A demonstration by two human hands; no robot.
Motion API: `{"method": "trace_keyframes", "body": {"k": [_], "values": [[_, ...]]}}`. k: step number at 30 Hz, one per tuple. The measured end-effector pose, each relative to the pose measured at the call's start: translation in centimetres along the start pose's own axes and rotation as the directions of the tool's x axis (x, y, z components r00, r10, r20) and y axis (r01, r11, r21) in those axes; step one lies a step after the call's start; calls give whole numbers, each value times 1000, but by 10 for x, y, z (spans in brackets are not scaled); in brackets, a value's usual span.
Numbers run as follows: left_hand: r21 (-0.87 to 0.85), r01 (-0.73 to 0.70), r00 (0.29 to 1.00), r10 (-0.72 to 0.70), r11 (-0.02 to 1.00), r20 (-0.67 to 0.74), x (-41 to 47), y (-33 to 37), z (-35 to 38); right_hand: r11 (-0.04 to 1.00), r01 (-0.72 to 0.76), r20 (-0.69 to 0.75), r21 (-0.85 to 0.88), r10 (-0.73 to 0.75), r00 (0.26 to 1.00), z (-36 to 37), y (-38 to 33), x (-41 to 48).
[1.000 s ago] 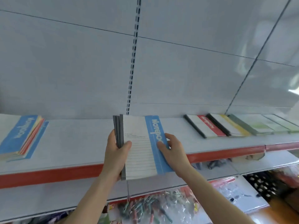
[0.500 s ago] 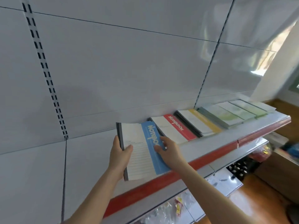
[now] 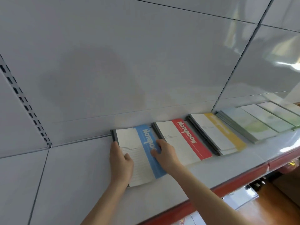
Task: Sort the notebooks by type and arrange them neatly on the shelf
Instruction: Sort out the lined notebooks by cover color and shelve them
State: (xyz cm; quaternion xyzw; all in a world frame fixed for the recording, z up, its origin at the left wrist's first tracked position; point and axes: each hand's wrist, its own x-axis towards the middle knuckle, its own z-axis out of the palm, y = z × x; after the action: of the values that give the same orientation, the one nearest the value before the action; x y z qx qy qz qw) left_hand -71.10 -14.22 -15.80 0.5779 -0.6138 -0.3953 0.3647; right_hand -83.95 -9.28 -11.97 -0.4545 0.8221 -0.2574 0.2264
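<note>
A stack of blue-striped notebooks (image 3: 140,153) lies on the white shelf (image 3: 73,176), its far end against the back panel. My left hand (image 3: 121,161) grips its left spine edge, thumb on the cover. My right hand (image 3: 164,153) holds the blue stripe on the right side, fingers curled over the edge. Right beside it lies a stack of red-striped notebooks (image 3: 183,140), then a yellow-striped stack (image 3: 215,132), then green-toned notebooks (image 3: 253,125) in a row toward the right end.
The shelf has a red front edge (image 3: 227,187). A slotted upright (image 3: 24,101) runs down the back panel at left. Lower shelves and a wooden floor (image 3: 267,207) show at the bottom right. Bare shelf surface stretches left of the blue stack.
Both hands carried the blue stack rightward along the shelf and lowered it onto the surface next to the red stack. The view swung right, and the mixed pile at the left is out of sight.
</note>
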Motion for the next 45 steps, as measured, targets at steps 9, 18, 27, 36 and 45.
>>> {"method": "trace_keyframes", "body": {"k": [9, 18, 27, 36, 45], "values": [[236, -16, 998, 29, 972, -53, 0, -2, 10, 978, 125, 51, -170, -118, 992, 5, 7, 12], [610, -159, 987, 130, 776, 91, -6, 7, -6, 921, 313, 143, -234, -285, 948, -9, 7, 23], [810, -220, 966, 238, 543, 103, -57, -3, -112, 708, 606, 207, -362, -573, 793, 4, -81, 28], [906, 102, 962, 191, 411, -195, -154, -76, -326, 488, 823, 317, -290, -762, 564, 137, -245, -96], [868, 313, 891, 197, 385, -408, -243, -156, -499, 367, 915, 425, -168, -810, 403, 272, -366, -251]]}}
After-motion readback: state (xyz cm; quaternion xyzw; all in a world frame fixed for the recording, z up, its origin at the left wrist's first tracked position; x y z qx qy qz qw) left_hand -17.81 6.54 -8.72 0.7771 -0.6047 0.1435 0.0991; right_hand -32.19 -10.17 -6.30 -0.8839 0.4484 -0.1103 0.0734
